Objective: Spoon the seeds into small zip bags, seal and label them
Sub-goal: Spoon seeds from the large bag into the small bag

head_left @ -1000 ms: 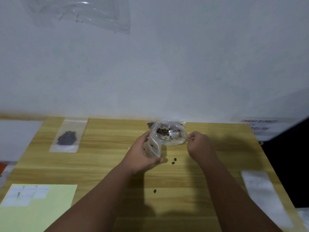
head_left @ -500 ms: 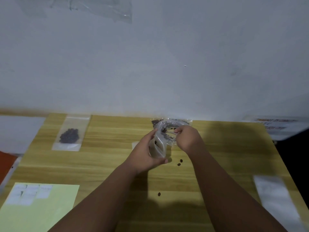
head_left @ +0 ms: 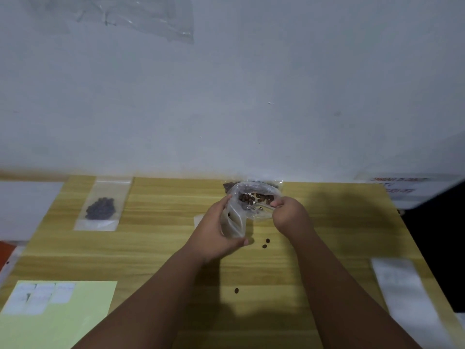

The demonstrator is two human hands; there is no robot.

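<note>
At the centre of the wooden table [head_left: 156,248], toward its far edge, the left hand [head_left: 216,235] is curled around a small zip bag [head_left: 232,221], thumb on the near side and fingers wrapped behind it, holding it upright with its mouth up; a dark seed or two shows through the plastic near the thumb. Just at its 2 o'clock, a larger clear bag of brown seeds [head_left: 256,197] lies crumpled and open, touching the small bag. The right hand [head_left: 292,217] is closed into a loose fist at the near right lip of that seed bag, its fingertips pressed together at the plastic; whether they pinch the bag's edge or a spoon handle cannot be told, since no spoon shows clearly. Two loose seeds [head_left: 266,243] lie on the wood just at 5 o'clock from the small bag, between the two wrists, and a single seed [head_left: 236,290] sits farther toward the near edge at 6 o'clock. Well apart at 9 o'clock from the hands, a filled zip bag [head_left: 102,205] lies flat with a dark clump of seeds in its lower half. At 7 o'clock, in the near left corner, a pale yellow-green sheet [head_left: 75,318] carries a cluster of small white labels [head_left: 37,297]; their writing is too blurred to read. At 4 o'clock, along the right edge, a white strip of paper [head_left: 402,298] lies lengthwise. A clear plastic sheet [head_left: 141,13] hangs on the wall at 11 o'clock.
</note>
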